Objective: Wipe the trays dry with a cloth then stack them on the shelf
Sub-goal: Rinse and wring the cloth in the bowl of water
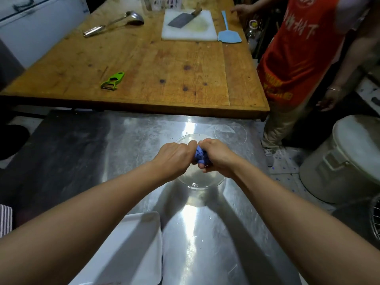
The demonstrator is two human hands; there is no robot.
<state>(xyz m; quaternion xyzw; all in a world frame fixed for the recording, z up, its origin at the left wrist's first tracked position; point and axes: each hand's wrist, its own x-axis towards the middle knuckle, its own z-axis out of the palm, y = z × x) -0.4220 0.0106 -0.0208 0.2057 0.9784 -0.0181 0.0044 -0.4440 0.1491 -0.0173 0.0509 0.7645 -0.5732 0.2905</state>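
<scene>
Both my hands grip a bunched blue cloth [200,155] over a clear glass bowl [197,179] that stands on the steel counter [205,233]. My left hand [174,156] holds the cloth's left end, and my right hand [216,156] holds its right end, knuckles nearly touching. A white rectangular tray [135,251] lies on the counter near me, under my left forearm, its near end out of view.
A wooden table [144,64] beyond the counter carries a green peeler [113,80], a ladle [115,23], a white cutting board [189,25] with a cleaver and a blue spatula [228,31]. A person in an orange apron [298,50] stands right. A lidded bin [345,161] sits below right.
</scene>
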